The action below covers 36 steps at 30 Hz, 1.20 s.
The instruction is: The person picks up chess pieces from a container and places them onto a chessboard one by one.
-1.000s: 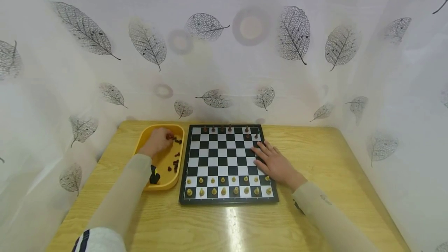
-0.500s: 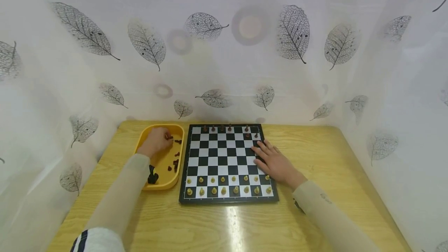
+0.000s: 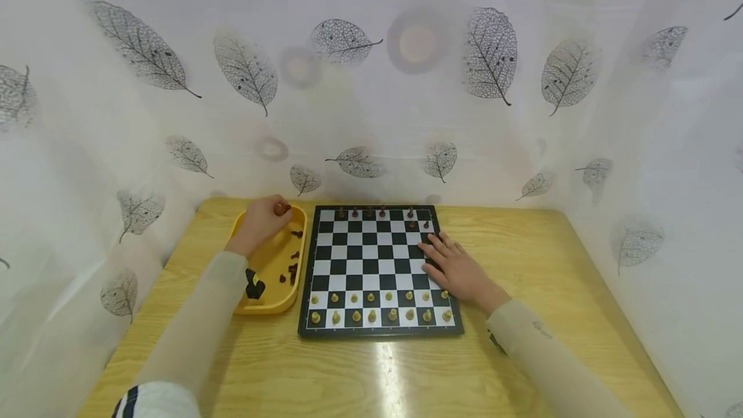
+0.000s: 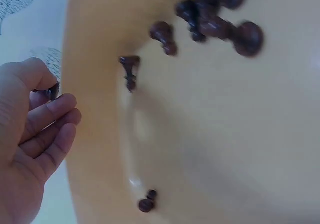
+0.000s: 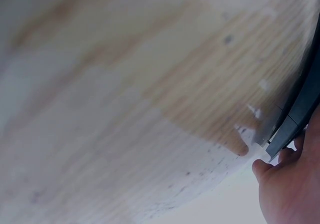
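My left hand [image 3: 264, 221] is raised over the far end of a yellow tray [image 3: 303, 237]. Between thumb and fingers it pinches a small dark chess piece [image 4: 54, 90], mostly covered by the fingers. More dark chess pieces [image 4: 130, 71] lie scattered on the tray's floor. To the tray's right is a chessboard [image 3: 369, 267]. Two rows of pale yellow chess pieces [image 3: 372, 316] stand along its near side, and several reddish-brown ones [image 3: 382, 211] along its far side. My right hand [image 3: 458, 273] rests on the board's right edge, fingers spread, holding nothing.
Tray and board sit side by side on a wooden table [image 3: 348, 379]. A white curtain [image 3: 371, 115] with leaf prints surrounds the table at the back and sides. A black device [image 3: 254, 284] sits by my left wrist, overlapping the tray's near left part.
My left hand has lifted from the tray's floor and moved toward its far rim with the dark chess piece. My right hand has stayed on the board's edge.
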Motion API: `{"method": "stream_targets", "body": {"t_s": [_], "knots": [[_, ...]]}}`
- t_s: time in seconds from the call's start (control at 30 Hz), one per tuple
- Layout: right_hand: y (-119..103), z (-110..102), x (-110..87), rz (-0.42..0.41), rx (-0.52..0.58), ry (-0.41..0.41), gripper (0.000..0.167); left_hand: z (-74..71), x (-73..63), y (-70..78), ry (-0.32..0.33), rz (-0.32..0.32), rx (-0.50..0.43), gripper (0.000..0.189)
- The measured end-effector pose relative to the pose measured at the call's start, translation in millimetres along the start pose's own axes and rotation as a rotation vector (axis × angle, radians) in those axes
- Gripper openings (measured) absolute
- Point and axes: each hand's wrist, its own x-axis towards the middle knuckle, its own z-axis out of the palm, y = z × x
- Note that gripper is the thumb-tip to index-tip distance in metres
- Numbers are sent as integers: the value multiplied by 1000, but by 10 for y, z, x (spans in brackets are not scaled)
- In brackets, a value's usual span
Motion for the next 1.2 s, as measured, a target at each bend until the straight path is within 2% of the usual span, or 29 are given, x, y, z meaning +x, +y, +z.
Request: {"method": "stream_targets", "body": {"t_s": [0.17, 0.37, 0.6, 0.7, 0.9, 1.2], "knots": [[3, 8, -7, -1, 4, 5, 63, -41, 54, 170, 56, 27, 0, 25], [-1, 11, -13, -7, 4, 14, 64, -26, 139, 307, 45, 76, -37, 27], [3, 8, -17, -7, 5, 23, 64, 66, 228, 465, 2, 9, -41, 35], [-2, 6, -20, -7, 9, 23, 64, 112, 254, 522, -2, 6, -48, 35], [-8, 9, -19, 0, 13, 12, 65, 222, 313, 566, -1, 17, -50, 28], [7, 7, -20, -11, 1, 26, 64, 310, 381, 606, -33, 46, 30, 26]]}}
